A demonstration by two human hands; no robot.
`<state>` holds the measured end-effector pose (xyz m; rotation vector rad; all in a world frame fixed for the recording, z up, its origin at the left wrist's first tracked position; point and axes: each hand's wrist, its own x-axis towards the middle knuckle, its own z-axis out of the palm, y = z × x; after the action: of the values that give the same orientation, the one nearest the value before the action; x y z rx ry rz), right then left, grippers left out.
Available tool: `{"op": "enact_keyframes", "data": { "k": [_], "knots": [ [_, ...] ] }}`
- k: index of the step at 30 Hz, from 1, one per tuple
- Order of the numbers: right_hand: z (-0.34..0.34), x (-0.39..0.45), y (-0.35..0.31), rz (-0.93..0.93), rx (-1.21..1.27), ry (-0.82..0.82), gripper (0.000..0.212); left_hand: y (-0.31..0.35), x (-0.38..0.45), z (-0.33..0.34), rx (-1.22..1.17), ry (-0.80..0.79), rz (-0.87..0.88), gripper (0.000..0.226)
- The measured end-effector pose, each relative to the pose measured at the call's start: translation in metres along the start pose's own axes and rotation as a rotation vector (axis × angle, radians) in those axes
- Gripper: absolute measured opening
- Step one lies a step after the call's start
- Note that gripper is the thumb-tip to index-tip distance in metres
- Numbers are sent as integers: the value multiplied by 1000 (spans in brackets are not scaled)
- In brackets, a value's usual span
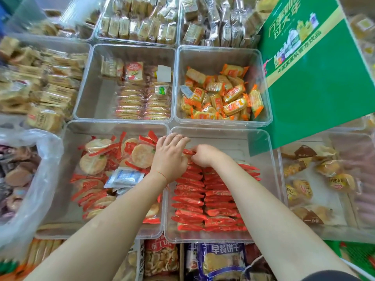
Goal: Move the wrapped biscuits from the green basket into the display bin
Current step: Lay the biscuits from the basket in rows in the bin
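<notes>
Red-wrapped biscuits (211, 201) stand on edge in two neat rows inside a clear display bin (261, 157) in front of me. At the far end of the rows, my right hand (205, 156) curls its fingers round the red end of a biscuit pack. My left hand (169, 157) rests beside it with fingers bent over the top of the same end of the row. A corner of the green basket (357, 254) shows at the bottom right, its contents hidden.
The clear bin on the left (67, 159) holds loose round biscuits in red wrappers. Bins behind hold orange packs (225, 94) and stacked crackers (142, 98). A green carton (316, 63) stands at the right. A plastic bag (30, 179) lies at the left edge.
</notes>
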<state>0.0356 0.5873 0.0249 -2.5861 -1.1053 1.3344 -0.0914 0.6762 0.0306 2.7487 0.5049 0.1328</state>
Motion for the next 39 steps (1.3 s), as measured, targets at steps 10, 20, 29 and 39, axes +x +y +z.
{"op": "enact_keyframes", "data": {
  "k": [10, 20, 29, 39],
  "knots": [
    [10, -5, 3, -112, 292, 94, 46, 1, 0, -1, -62, -8, -30, 54],
    [-2, 0, -18, -144, -55, -40, 29, 2, 0, -2, -56, -30, -39, 54],
    [9, -13, 4, -87, 260, 196, 39, 3, 1, -1, -11, -58, -42, 54],
    [24, -72, 24, -47, 250, 597, 27, 3, -1, -6, 153, -79, -35, 56]
  ]
}}
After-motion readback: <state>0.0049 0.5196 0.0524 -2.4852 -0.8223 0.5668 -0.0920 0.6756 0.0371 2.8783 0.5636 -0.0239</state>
